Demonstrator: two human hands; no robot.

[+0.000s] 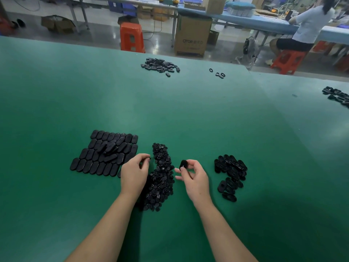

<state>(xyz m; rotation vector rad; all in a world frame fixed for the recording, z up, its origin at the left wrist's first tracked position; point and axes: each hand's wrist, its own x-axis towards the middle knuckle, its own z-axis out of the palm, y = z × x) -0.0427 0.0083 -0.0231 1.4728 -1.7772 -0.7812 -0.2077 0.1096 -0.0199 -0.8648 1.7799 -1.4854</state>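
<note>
While the right hand [194, 176] is holding up an oval shell [183, 165], the left hand [135, 172] is picking a small part [149, 158] from the heap [160, 178].
Right fingers are pinching the shell just above the surface [188, 114], beside the heap; left fingers are nipping the part at the heap's upper edge. The next move, I judge, is calling for bringing both together and seating the part squarely.

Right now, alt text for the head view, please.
The right hand pinches a black oval shell over the green table, while the left hand pinches a small part at the edge of a heap of small black parts. Neat rows of ovals lie left, loose shells right.
</note>
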